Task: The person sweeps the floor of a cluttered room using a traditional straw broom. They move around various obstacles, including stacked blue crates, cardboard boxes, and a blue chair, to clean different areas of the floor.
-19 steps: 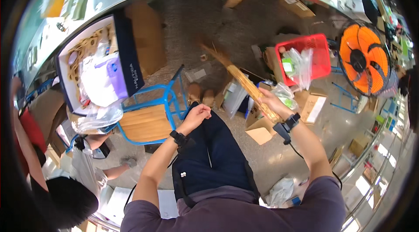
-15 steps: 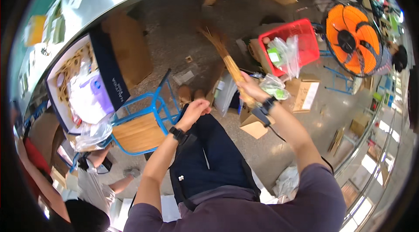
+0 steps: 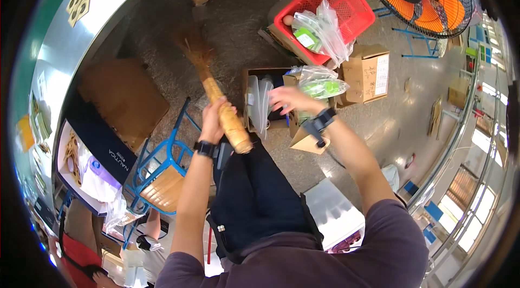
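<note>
Broom (image 3: 216, 93), left hand (image 3: 216, 120), speckled floor (image 3: 244, 23)

Left hand (image 3: 215, 120) clenched, arm raised, right hand (image 3: 287, 98) open, reaching forward

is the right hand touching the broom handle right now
Apart. The head view shows the right hand open over the cardboard box, with bare floor between it and the broom handle. Only the left hand grips the handle.
</note>
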The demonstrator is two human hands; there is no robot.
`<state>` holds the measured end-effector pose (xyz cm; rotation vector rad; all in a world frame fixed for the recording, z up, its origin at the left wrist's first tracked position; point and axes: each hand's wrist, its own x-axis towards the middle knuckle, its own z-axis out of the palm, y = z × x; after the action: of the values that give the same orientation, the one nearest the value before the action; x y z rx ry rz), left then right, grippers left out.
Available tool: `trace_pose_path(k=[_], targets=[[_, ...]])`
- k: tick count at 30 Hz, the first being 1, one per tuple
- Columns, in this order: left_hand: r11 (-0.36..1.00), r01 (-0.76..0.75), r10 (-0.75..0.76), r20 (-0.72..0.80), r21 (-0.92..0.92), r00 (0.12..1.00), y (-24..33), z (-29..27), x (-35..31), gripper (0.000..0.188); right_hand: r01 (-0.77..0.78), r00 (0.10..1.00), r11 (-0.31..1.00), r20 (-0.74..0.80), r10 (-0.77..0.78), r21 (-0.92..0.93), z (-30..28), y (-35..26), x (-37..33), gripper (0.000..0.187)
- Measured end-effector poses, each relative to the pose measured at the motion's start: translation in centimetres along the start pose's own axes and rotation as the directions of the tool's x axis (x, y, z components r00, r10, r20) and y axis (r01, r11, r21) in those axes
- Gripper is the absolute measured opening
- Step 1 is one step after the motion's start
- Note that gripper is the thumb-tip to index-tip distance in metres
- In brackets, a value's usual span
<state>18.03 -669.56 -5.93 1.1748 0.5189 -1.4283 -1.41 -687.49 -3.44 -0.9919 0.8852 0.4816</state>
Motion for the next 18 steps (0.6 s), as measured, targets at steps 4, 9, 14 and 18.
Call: trace_pose_path(k=[4, 9, 14, 18], targets=[[0.998, -0.021, 0.022, -0.015, 0.051, 1.000, 0.8, -2.5, -2.1, 0.026, -0.212, 0.639, 0.956, -0.769, -0.020, -0.201, -17.5, 8.6, -1.6, 0.017], [0.983, 0.009, -0.009, 0.001, 0.182, 1.000, 0.0, -4.9, -2.5, 0.027, -0.465, 0.405, 0.870, -0.913, 0.044, -0.164, -30.2, 16.1, 3.7, 0.029], [0.972, -0.016, 0.014, 0.009, 0.233, 1.000, 1.0, -6.6, -0.3, 0.030, -0.406, 0.430, 0.909, -0.897, 0.104, -0.089, -34.2, 16.9, 6.4, 0.029], [0.962, 0.013, -0.013, 0.002, 0.272, 1.000, 2.3, -7.7, 0.9, 0.036, -0.183, 0.551, 0.971, -0.834, -0.030, -0.155, -32.2, 17.2, 5.1, 0.034]])
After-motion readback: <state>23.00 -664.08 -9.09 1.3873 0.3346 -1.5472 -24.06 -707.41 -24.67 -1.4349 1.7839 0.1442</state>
